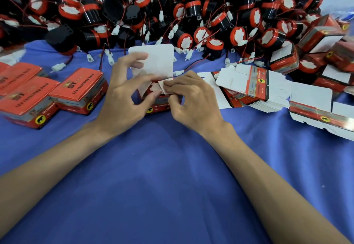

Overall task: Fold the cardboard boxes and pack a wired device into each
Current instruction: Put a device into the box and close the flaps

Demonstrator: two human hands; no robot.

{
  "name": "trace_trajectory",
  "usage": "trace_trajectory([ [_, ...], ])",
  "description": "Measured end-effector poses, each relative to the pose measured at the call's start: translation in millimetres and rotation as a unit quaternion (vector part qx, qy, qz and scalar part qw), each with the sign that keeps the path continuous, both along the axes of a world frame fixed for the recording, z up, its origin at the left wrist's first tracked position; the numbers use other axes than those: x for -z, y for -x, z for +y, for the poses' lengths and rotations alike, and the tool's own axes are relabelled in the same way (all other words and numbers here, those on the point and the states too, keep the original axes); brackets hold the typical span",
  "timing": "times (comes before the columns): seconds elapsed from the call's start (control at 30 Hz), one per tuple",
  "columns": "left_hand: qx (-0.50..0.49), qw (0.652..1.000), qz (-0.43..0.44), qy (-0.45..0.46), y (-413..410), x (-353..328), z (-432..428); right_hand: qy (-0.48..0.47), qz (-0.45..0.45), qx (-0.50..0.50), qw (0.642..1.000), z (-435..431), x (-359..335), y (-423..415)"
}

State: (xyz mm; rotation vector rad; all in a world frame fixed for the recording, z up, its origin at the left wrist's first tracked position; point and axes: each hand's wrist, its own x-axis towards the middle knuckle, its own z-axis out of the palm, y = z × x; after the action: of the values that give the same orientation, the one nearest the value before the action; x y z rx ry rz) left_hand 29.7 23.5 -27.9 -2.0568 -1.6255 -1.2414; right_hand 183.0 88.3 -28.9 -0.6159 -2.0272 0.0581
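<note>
While the left hand (pixel 122 98) holds the open box (pixel 159 105) at mid worktop, its fingers (pixel 134 60) curled against the raised white lid flap (pixel 159 60) and one fingertip down on the left side flap (pixel 143 89), the right hand (pixel 193 98) pinches the box by its right side flap (pixel 163 88), thumb and forefinger closed on it, flap tilted inward over the opening. The box sits on the blue cloth (pixel 172 176), lid standing up on the far side. A wired device (pixel 154 87) is inside, only a bit of its red-and-white top showing between the side flaps. Left of the hands: closed red boxes (pixel 82 88), lying close together, some touching. Right of the hands: fanned stack of flat unfolded boxes (pixel 247 90), white insides mostly up, one more flat box (pixel 314 109) just beside it, nearer the right edge. Far right: folded boxes with open ends (pixel 285 58), heaped on each other. Across the far side: big pile of loose devices (pixel 172 8), black bodies, red rims, red and black wires with white plugs; a few plugs (pixel 57 67) trail onto the cloth near the box.
</note>
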Motion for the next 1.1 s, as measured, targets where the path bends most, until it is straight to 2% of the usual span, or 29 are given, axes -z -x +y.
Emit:
trace_trajectory([
  [0.13,0.008,0.999,-0.05,0.003,-1.3,2.5,-0.6,0.032,0.004,-0.006,0.999,1.1,0.0,0.3],
  [0.27,0.041,0.981,-0.183,0.041,-1.9,2.0,-2.1,0.043,0.009,-0.021,0.999,-0.9,-1.4,0.4],
  [0.4,0.039,0.977,-0.206,0.044,0.2,4.0,-0.1,0.176,0.049,-0.047,0.982,-2.3,-2.7,1.3],
  [0.53,0.056,0.963,-0.263,0.028,1.1,4.6,1.7,0.214,0.069,-0.058,0.973,-1.8,-3.8,2.5],
  [0.7,0.038,0.972,-0.231,0.017,6.3,7.3,1.8,0.241,0.084,-0.069,0.964,-4.1,-3.3,2.7],
  [1.0,0.042,0.97,-0.238,-0.007,6.4,3.9,2.3,0.39,0.178,-0.142,0.892,-4.6,-5.1,0.5],
  [1.1,0.048,0.976,-0.213,-0.013,5.2,0.3,0.9,0.421,0.207,-0.157,0.869,-4.6,-9.3,1.6],
])
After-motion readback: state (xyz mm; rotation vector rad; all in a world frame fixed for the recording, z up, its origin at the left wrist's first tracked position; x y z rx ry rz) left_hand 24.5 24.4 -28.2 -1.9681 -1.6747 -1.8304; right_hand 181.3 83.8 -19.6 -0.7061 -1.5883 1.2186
